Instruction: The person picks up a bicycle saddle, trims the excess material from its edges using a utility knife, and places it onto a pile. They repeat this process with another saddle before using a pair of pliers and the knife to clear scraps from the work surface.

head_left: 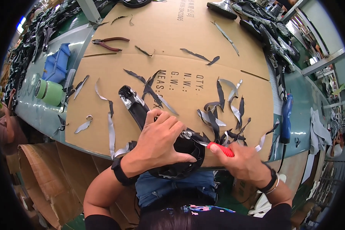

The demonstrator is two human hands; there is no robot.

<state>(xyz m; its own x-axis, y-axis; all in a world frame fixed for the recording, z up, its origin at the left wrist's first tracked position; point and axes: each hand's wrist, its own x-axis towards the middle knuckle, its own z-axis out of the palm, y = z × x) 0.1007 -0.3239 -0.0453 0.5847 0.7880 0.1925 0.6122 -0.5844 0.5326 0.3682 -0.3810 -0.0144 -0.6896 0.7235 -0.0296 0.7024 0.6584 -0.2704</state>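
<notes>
Work appeared partway: strips (111, 132) lay loose; the left hand (159, 138) clasped a black part (138, 114), the right hand (243, 163) a red-handled tool (223, 150).

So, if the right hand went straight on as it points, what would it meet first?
Probably the black part under the left hand; the red-handled tool in the right hand seems to touch it, though depth is unclear.

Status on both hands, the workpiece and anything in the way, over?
Left hand holding the black part; right hand gripping the red-handled tool, tip at the part. Part at the cardboard's near edge. Loose scraps close beside it.
</notes>
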